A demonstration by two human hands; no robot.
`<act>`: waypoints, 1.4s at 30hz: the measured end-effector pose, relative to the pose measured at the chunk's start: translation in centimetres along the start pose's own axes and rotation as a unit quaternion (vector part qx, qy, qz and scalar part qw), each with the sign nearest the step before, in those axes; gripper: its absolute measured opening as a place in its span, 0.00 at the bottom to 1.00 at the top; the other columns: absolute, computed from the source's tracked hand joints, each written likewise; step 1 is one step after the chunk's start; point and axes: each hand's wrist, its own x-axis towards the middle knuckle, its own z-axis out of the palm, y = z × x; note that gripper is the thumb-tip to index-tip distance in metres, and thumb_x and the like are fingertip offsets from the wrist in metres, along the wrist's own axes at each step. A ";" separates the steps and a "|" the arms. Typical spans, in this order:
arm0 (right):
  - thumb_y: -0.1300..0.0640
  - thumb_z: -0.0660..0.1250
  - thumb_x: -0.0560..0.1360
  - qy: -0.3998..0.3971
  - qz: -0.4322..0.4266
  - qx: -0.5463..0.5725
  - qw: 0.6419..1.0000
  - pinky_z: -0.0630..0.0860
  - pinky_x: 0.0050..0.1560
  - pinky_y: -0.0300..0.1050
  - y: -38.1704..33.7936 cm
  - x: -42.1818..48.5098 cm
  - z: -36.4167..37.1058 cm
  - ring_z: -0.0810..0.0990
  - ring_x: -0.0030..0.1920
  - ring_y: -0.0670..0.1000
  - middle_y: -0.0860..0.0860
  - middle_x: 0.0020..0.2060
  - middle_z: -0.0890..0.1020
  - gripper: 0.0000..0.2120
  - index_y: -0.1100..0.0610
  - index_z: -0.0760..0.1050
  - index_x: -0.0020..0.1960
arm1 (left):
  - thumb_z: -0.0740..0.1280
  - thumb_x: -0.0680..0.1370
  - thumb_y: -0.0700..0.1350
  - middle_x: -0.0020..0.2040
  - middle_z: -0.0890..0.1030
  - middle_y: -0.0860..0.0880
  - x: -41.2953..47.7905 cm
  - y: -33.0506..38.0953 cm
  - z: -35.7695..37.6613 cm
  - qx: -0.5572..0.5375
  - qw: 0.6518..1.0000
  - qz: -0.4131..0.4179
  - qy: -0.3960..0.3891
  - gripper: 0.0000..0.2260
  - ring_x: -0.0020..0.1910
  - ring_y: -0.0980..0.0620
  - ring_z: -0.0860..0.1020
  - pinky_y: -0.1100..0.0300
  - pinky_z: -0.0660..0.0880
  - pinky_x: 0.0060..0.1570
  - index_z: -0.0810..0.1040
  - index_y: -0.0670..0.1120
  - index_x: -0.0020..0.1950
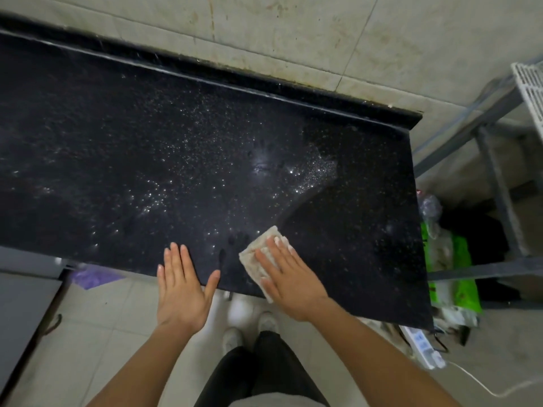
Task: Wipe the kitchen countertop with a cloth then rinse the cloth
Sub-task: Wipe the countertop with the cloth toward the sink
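A black speckled countertop [182,160] fills the middle of the view, wet and glinting with droplets. A folded pale cloth [256,254] lies flat on it near the front edge. My right hand [286,277] presses down on the cloth with straight fingers and covers most of it. My left hand [183,284] rests flat on the counter's front edge to the left of the cloth, fingers straight and thumb spread, holding nothing. A dark wiped streak runs from the cloth toward the back right of the counter.
A stained tiled wall [293,33] backs the counter. At the right stand a grey metal rack [496,183], green bags [452,268] and a white power strip [423,348] on the floor. A grey cabinet [20,312] sits at the lower left.
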 end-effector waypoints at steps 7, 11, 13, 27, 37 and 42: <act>0.47 0.42 0.77 0.060 0.403 0.090 0.909 0.54 0.70 0.66 6.5 -8.6 0.5 0.56 0.71 0.71 0.71 0.71 0.59 0.32 0.65 0.57 0.74 | 0.40 0.75 0.65 0.75 0.31 0.43 0.0 0.3 -0.6 0.003 0.999 -0.010 -0.034 0.38 0.73 0.48 0.31 0.53 0.32 0.71 0.30 0.41 0.73; 0.48 0.40 0.80 0.095 0.462 0.077 0.878 0.55 0.67 0.70 1.7 -6.0 1.4 0.63 0.65 0.78 0.77 0.64 0.65 0.31 0.70 0.63 0.70 | 0.42 0.77 0.64 0.74 0.30 0.42 0.2 0.4 -0.9 0.010 0.998 -0.011 -0.060 0.37 0.73 0.46 0.30 0.52 0.32 0.71 0.27 0.41 0.70; 0.50 0.32 0.78 0.044 0.358 0.045 0.932 0.45 0.69 0.72 -2.5 -3.5 1.7 0.53 0.69 0.78 0.74 0.69 0.59 0.33 0.66 0.60 0.73 | 0.42 0.78 0.64 0.74 0.30 0.41 0.3 0.4 -1.0 0.017 0.997 -0.011 -0.072 0.37 0.73 0.46 0.30 0.52 0.32 0.71 0.27 0.40 0.70; 0.51 0.21 0.72 -0.078 0.151 -0.034 0.985 0.34 0.68 0.70 4.1 0.0 -0.6 0.39 0.70 0.75 0.68 0.74 0.47 0.40 0.64 0.51 0.76 | 0.40 0.78 0.65 0.73 0.27 0.42 0.7 0.5 -2.0 0.026 0.990 -0.016 -0.137 0.37 0.72 0.46 0.28 0.52 0.31 0.70 0.26 0.40 0.70; 0.43 0.31 0.76 -0.025 0.197 0.077 0.977 0.29 0.71 0.54 -4.1 6.2 -1.9 0.27 0.71 0.59 0.63 0.74 0.35 0.32 0.57 0.32 0.75 | 0.41 0.78 0.64 0.67 0.22 0.46 0.9 1.0 -2.5 0.026 0.986 -0.039 -0.158 0.36 0.71 0.47 0.27 0.52 0.31 0.71 0.24 0.43 0.67; 0.39 0.23 0.71 -0.059 -0.044 0.032 0.997 0.31 0.72 0.47 0.7 5.9 -3.3 0.27 0.71 0.52 0.53 0.71 0.31 0.32 0.50 0.29 0.72 | 0.40 0.78 0.65 0.68 0.22 0.45 1.1 1.2 -2.9 0.030 0.981 -0.047 -0.188 0.35 0.70 0.48 0.25 0.51 0.30 0.71 0.23 0.43 0.66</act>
